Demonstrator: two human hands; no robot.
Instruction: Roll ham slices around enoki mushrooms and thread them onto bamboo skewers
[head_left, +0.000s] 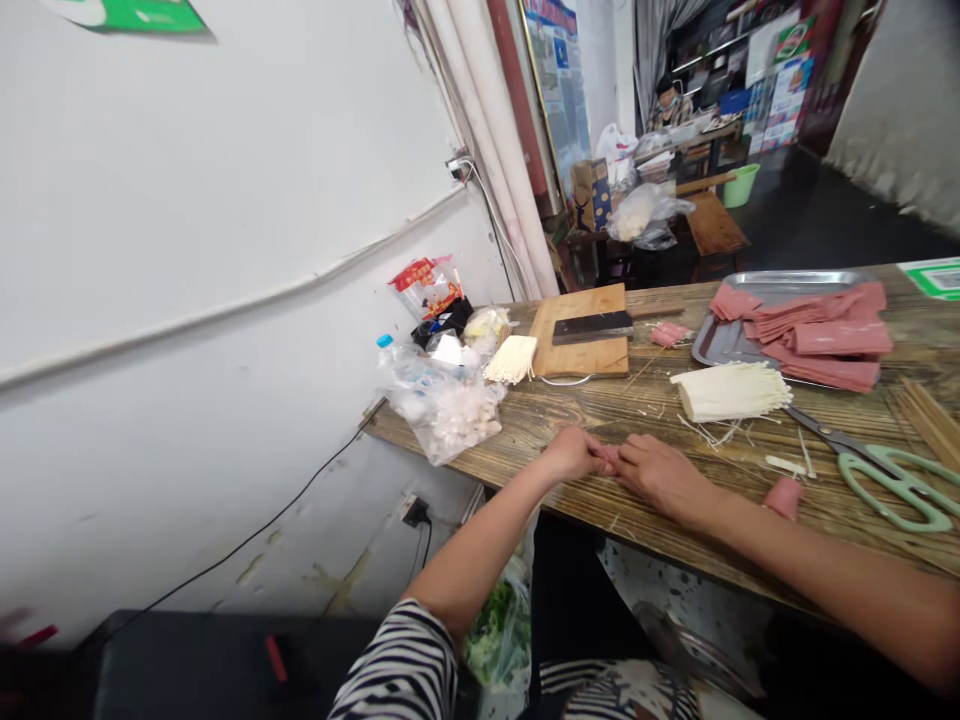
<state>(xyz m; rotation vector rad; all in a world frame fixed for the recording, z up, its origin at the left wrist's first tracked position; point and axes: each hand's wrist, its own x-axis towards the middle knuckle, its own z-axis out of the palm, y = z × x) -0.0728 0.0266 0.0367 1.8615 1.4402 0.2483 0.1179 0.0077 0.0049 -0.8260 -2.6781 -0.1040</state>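
Fingers of the left hand [571, 455] are curled closed, pinching some pink meat [609, 456] near the front edge of the table [570, 408]; the right hand [664, 478] closes bent fingers over its other end, with scissors [892, 485] farther right.

A stained white wall [225, 300] fills the left; pale pipes [501, 140] rise beyond the wooden worktop [559, 408]; dark floor [817, 220] stretches far right.
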